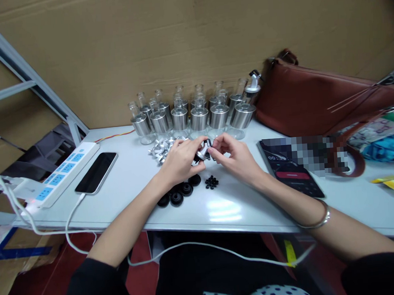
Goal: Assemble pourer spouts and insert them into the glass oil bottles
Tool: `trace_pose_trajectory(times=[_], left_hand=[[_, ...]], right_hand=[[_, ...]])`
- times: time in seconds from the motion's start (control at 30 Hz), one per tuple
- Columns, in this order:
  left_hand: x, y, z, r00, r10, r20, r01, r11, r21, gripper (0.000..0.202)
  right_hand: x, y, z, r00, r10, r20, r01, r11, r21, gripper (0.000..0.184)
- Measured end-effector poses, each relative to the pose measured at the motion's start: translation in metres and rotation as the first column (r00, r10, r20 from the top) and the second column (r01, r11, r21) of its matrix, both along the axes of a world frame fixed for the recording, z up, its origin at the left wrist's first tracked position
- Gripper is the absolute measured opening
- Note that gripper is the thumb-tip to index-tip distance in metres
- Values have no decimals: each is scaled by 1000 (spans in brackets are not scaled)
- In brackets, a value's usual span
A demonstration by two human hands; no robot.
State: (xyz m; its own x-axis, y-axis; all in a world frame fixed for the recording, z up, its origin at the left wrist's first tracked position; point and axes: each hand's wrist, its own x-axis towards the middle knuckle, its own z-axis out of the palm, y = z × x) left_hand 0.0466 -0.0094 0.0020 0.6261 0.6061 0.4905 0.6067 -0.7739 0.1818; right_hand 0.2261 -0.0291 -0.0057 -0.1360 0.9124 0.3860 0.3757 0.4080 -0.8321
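My left hand (pixel 181 161) and my right hand (pixel 234 156) meet over the middle of the white table (pixel 221 208). Both pinch a small silver and black pourer cap (pixel 204 151) between their fingertips. A pile of similar silver caps (pixel 163 147) lies just behind my left hand. Black round stoppers (pixel 181 192) sit under my left wrist, and a cluster of tiny black rings (pixel 212 182) lies beneath the hands. Behind stands a row of several glass bottles with steel collars (pixel 198 116); the one at the right end (pixel 248 103) wears a pourer cap.
A white power strip with blue sockets (pixel 59 175) and a charging phone (pixel 96 172) lie at the left. A second phone showing a timer (pixel 295 174) lies right. A brown leather bag (pixel 314 94) and colourful wrappers (pixel 385 143) crowd the back right. Cardboard walls the rear.
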Motion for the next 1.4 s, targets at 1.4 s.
trace_pose_trajectory(times=[1.4], left_hand=[[-1, 3, -5, 1000, -15, -11, 15, 1000, -1, 50]], right_hand=[[1, 1, 2, 987, 108, -122, -122, 987, -109, 21]])
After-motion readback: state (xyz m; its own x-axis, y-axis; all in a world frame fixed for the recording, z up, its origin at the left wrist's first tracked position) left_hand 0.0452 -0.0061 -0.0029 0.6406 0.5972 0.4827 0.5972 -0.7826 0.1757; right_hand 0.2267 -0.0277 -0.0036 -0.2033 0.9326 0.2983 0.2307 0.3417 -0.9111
